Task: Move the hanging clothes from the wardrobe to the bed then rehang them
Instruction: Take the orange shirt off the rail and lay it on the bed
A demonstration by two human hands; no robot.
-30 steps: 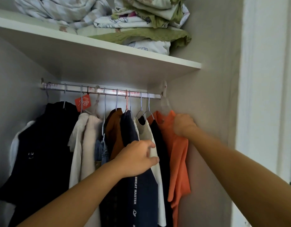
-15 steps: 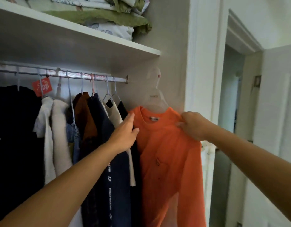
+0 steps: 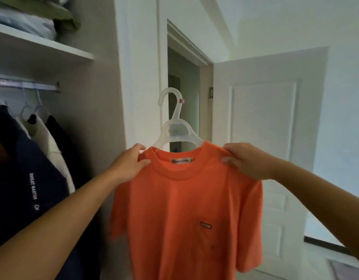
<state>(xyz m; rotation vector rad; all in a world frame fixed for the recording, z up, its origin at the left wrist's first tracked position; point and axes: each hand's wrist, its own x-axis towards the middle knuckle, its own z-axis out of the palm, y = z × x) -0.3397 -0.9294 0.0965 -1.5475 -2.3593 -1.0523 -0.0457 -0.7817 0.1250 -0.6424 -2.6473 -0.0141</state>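
Beside the open wardrobe (image 3: 98, 77), before a white door (image 3: 261, 138), the orange T-shirt (image 3: 186, 209) on its clear hanger (image 3: 175, 126) was held clear of the rail (image 3: 25, 84), its shoulders pinched by the left hand (image 3: 130, 164) and right hand (image 3: 245, 160); carrying it to the unseen bed seemingly came next.

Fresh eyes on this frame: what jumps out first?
The orange T-shirt fills the centre, held up on a clear plastic hanger clear of the wardrobe rail. The left hand and right hand each pinch a shoulder of it. Dark and cream clothes hang in the wardrobe at the left edge, and a white door stands open behind the shirt on the right.
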